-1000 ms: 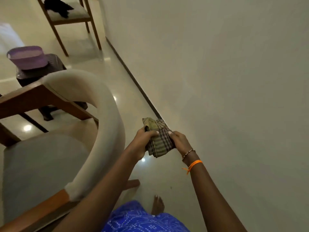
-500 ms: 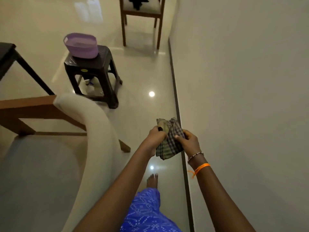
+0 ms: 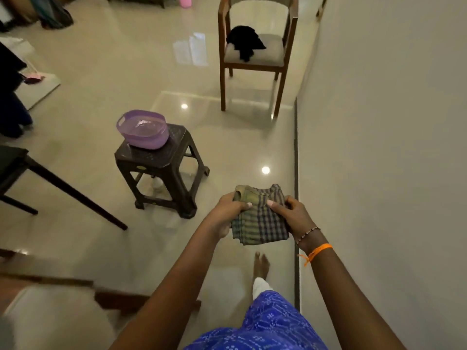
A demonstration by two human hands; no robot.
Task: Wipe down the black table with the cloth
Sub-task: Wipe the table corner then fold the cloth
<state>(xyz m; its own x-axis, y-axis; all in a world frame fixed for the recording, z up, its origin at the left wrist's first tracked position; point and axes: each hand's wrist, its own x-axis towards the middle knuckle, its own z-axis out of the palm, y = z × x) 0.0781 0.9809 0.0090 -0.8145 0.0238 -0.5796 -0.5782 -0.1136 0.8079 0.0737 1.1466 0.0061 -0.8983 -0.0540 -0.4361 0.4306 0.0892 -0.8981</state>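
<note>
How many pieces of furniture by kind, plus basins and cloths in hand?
Wooden chairs with grey seat: 1
Dark plastic stools: 1
Black tables, only a corner and leg in view: 1
Purple plastic basins: 1
Checked folded cloths, held by left hand and right hand: 1
Total: 5

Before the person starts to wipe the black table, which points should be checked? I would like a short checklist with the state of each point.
1. Cloth in hand: ok, left hand and right hand both grip it.
2. Cloth folded to a pad: ok.
3. Cloth damp: cannot tell.
4. Black table within reach: not ok, only its corner shows far left.
5. Path to the table: not ok, dark stool with purple basin stands between.
</note>
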